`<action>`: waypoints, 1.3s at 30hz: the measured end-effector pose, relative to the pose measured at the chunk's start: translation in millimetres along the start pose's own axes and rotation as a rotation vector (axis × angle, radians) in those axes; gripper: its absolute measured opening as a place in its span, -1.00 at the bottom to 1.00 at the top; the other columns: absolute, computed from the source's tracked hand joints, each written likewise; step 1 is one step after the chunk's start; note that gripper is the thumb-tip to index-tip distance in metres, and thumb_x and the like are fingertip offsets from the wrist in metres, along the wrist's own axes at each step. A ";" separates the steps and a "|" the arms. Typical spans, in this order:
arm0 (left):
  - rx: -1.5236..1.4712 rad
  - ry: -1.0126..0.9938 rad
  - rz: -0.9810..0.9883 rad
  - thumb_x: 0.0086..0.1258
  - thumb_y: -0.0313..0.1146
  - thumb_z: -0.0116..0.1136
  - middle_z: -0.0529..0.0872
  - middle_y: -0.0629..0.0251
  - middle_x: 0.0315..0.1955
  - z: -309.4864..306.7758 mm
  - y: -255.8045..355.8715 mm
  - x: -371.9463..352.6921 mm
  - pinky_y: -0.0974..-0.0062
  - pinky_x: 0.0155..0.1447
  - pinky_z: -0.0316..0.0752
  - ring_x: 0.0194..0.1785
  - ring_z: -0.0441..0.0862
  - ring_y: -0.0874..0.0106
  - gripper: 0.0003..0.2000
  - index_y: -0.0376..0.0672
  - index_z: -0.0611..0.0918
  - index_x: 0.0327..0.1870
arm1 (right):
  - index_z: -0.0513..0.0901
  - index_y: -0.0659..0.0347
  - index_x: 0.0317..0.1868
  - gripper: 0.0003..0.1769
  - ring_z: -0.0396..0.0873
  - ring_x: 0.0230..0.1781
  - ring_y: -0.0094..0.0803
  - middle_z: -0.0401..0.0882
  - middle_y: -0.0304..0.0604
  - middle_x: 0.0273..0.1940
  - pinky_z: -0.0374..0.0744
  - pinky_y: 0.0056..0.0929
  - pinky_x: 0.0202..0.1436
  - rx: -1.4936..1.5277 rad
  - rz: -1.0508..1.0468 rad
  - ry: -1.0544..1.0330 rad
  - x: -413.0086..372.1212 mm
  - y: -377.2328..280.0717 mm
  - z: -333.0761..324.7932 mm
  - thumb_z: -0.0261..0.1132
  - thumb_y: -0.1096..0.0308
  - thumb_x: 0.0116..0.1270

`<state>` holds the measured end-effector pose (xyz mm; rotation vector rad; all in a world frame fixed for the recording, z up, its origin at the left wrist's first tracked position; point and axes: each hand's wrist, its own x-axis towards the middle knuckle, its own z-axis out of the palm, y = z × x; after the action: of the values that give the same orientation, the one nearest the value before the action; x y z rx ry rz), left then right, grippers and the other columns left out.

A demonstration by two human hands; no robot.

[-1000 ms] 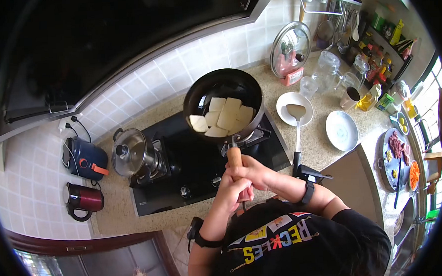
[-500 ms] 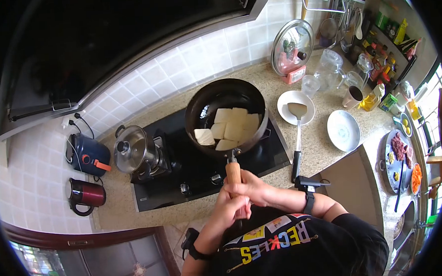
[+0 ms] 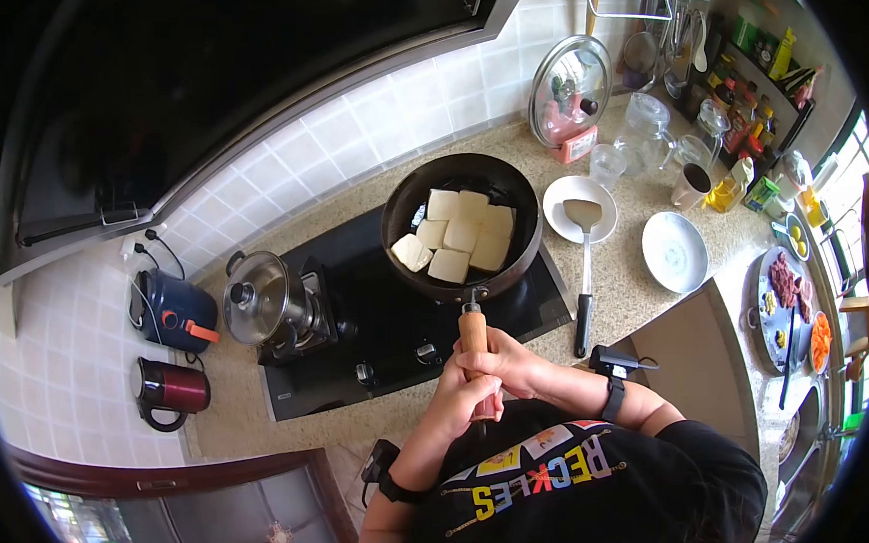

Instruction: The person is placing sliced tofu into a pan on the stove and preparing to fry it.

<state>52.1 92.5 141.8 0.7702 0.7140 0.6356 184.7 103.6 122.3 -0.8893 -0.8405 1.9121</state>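
Observation:
A dark wok (image 3: 401,195) is over the right side of the black stove (image 3: 358,320), with several pale slabs (image 3: 461,235) lying inside, some overlapping. Its wooden handle (image 3: 473,334) points toward my body. My left hand (image 3: 458,396) and my right hand (image 3: 511,362) are both wrapped round this handle, pressed against each other. A spatula (image 3: 585,264) with a black grip rests across a white plate (image 3: 554,216) to the right of the wok.
On the left burner is a lidded steel pot (image 3: 259,300). A blue appliance (image 3: 176,307) and red kettle (image 3: 173,385) stand further left. A white bowl (image 3: 675,252), glass pitcher (image 3: 644,138) and upright glass lid (image 3: 569,87) are at the right; a meat tray (image 3: 774,327) lies beyond.
The wok has shifted slightly right with both my hands on its handle. The slabs inside have slid toward the near left side and spread a little.

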 end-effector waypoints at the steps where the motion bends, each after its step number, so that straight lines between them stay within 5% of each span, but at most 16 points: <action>1: 0.012 0.000 -0.002 0.15 -0.53 0.04 0.50 0.24 -0.55 -3.3 -2.1 1.7 0.50 -0.56 0.53 -0.58 0.54 0.46 -0.64 -0.23 0.29 -0.01 | 0.40 0.37 -0.11 -0.50 0.51 -0.31 -0.48 0.49 -0.14 -0.29 0.54 -0.51 -0.23 0.003 -0.004 0.000 1.5 1.0 -0.3 0.37 0.18 0.11; 39: 0.229 -0.011 0.034 0.18 -0.59 -0.05 0.51 0.23 -0.51 -31.1 -31.2 35.2 0.52 -0.53 0.51 -0.58 0.55 0.49 -0.59 -0.28 0.19 0.06 | 0.38 0.33 -0.01 -0.50 0.49 -0.23 -0.46 0.47 -0.14 -0.23 0.52 -0.45 -0.11 -0.044 0.067 0.169 20.1 19.1 -16.9 0.33 0.20 0.18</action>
<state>57.1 112.8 89.5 0.9981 0.7737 0.5862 183.0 117.0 92.7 -1.1016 -0.7627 1.8509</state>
